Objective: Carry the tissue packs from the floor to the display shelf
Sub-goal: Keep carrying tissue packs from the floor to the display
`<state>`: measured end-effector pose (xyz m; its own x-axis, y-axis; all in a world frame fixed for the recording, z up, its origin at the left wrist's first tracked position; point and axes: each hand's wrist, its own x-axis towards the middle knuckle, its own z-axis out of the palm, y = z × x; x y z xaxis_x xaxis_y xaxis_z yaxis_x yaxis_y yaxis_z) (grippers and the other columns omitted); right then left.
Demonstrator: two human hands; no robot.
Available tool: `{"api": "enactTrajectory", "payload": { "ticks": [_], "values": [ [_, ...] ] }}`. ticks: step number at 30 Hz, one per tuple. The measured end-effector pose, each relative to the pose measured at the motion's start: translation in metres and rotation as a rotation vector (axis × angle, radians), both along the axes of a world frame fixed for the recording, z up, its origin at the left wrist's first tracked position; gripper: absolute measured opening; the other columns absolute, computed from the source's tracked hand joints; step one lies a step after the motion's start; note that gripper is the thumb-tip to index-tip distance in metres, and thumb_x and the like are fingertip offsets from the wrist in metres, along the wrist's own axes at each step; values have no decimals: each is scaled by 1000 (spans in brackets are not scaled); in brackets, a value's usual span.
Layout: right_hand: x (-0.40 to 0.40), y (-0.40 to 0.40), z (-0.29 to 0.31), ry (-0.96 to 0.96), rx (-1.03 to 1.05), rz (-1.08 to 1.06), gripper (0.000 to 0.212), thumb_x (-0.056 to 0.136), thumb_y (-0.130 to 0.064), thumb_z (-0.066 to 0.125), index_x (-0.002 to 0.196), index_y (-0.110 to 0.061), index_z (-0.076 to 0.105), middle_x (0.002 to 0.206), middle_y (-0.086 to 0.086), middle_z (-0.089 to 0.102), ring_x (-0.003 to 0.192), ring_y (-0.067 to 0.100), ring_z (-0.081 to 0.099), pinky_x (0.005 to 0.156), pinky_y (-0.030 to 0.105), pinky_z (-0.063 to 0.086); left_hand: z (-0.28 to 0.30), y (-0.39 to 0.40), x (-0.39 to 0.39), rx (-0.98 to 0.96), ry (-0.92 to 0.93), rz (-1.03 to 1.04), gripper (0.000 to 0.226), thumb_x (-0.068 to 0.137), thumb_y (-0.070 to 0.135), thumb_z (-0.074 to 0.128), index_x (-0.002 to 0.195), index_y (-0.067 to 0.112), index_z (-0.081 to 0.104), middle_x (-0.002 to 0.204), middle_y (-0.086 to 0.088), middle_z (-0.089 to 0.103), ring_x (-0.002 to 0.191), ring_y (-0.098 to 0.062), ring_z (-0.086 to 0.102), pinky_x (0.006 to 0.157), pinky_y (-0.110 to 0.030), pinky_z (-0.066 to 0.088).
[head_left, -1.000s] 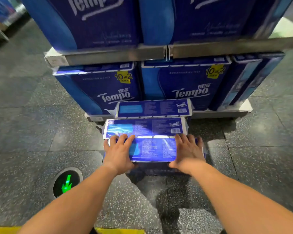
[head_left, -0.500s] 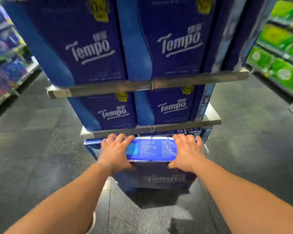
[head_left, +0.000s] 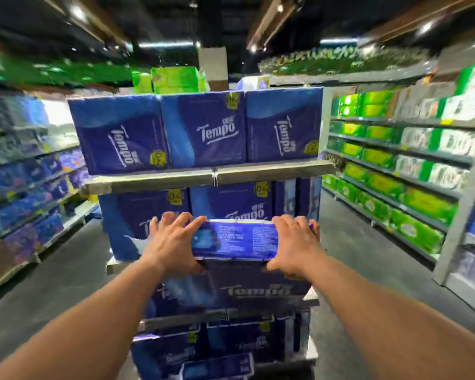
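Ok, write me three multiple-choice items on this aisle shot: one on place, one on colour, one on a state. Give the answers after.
1. Where is the held Tempo tissue pack?
A. on the floor
B. lifted in front of the display shelf
C. on the shelf's top tier

2. What colour are most packs on the right-hand aisle shelves?
A. green
B. red
C. black

3. How is the pack held?
A. left hand only
B. both hands, one at each end
C. not touched

Answers:
1 B, it is up off the floor, level with the middle tiers.
2 A, green packs fill those rows.
3 B, the left hand and the right hand grip opposite ends, fingers curled over the top edge.
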<state>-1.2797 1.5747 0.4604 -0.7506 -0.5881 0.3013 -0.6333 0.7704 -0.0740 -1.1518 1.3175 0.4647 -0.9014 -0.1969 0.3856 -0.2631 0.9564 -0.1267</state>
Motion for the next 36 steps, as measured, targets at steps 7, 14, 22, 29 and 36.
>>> {"api": "enactTrajectory", "payload": {
  "ticks": [7, 14, 22, 29, 36],
  "values": [
    [5, 66, 106, 281, -155, 7, 108, 51, -78, 71, 139, -24, 40, 139, -4, 46, 126, 26, 39, 112, 48, 24, 103, 65, 4, -63, 276, -52, 122, 46, 86, 63, 153, 37, 31, 139, 8, 41, 127, -28, 28, 114, -58, 21],
    [-36, 87, 165, 558, -265, -11, 100, 57, -73, 76, 135, -21, 41, 133, 2, 49, 119, 30, 41, 106, 48, 27, 156, 89, -44, -71, 523, -98, 115, 57, 74, 77, 153, 33, 29, 138, 3, 38, 129, -31, 25, 115, -73, 5],
    [-138, 66, 205, 642, -301, -74, 104, 58, -72, 80, 138, -16, 44, 137, 6, 49, 122, 31, 39, 103, 47, 25, 200, 60, -168, -128, 589, -147, 114, 58, 75, 75, 153, 33, 29, 142, 1, 39, 130, -35, 28, 114, -73, 9],
    [-243, 46, 226, 656, -322, -122, 104, 56, -69, 82, 137, -15, 46, 134, 9, 51, 119, 33, 42, 101, 49, 29, 224, 38, -281, -123, 602, -211, 103, 65, 74, 71, 149, 32, 29, 141, -3, 38, 131, -36, 25, 114, -75, 9],
    [-361, 30, 240, 521, -264, -105, 106, 52, -67, 86, 140, -24, 45, 140, 3, 48, 119, 29, 40, 103, 44, 32, 233, 28, -389, -106, 464, -103, 117, 55, 75, 77, 154, 36, 27, 143, 0, 38, 134, -37, 26, 112, -73, 14]
  ]
}}
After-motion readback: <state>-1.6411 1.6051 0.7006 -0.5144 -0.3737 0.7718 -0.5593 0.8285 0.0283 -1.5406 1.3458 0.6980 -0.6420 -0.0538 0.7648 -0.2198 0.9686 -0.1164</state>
